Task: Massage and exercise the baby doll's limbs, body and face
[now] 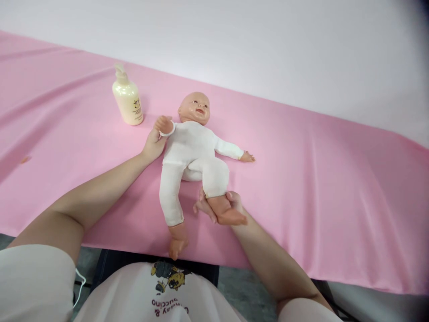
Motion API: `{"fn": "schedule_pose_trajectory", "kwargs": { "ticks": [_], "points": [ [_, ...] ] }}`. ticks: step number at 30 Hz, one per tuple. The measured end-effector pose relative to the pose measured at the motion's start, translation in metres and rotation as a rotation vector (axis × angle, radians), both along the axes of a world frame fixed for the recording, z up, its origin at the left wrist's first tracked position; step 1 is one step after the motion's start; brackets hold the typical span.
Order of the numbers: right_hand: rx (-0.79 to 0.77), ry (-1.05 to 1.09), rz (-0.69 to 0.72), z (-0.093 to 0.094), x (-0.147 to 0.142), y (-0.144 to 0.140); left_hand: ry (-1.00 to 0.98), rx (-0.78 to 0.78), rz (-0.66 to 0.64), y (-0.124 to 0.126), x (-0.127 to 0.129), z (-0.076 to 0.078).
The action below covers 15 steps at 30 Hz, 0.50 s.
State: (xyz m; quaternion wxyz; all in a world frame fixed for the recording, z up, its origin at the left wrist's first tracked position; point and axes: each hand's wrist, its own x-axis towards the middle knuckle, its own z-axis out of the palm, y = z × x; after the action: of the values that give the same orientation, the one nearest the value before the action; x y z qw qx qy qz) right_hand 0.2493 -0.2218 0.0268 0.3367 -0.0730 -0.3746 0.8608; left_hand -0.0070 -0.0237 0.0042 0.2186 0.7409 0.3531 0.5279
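Note:
A baby doll (191,150) in a white suit lies on its back on the pink cloth (318,188), head away from me. My left hand (153,145) grips the doll's arm, lifting that arm near its head. My right hand (231,202) holds the doll's bent leg at the ankle, with the foot resting over my fingers. The doll's other leg stretches toward me, its foot hanging over the table's near edge. Its other arm lies out to the right.
A cream pump bottle (128,99) stands upright on the cloth just left of the doll's head. The pink cloth covers the table from left to right, with a white wall (268,44) behind. The table's near edge runs just before my body.

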Motion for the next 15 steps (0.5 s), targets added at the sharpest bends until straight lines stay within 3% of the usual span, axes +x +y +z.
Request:
{"fn": "schedule_pose_trajectory", "kwargs": {
  "ticks": [6,15],
  "points": [
    [-0.159,-0.246,-0.265,0.012,-0.003,0.009,0.233,0.158,-0.147,-0.013,0.001,0.01],
    [-0.244,-0.232,-0.301,0.013,-0.005,0.009,0.297,0.132,-0.172,-0.013,0.001,0.011]
  ]
}}
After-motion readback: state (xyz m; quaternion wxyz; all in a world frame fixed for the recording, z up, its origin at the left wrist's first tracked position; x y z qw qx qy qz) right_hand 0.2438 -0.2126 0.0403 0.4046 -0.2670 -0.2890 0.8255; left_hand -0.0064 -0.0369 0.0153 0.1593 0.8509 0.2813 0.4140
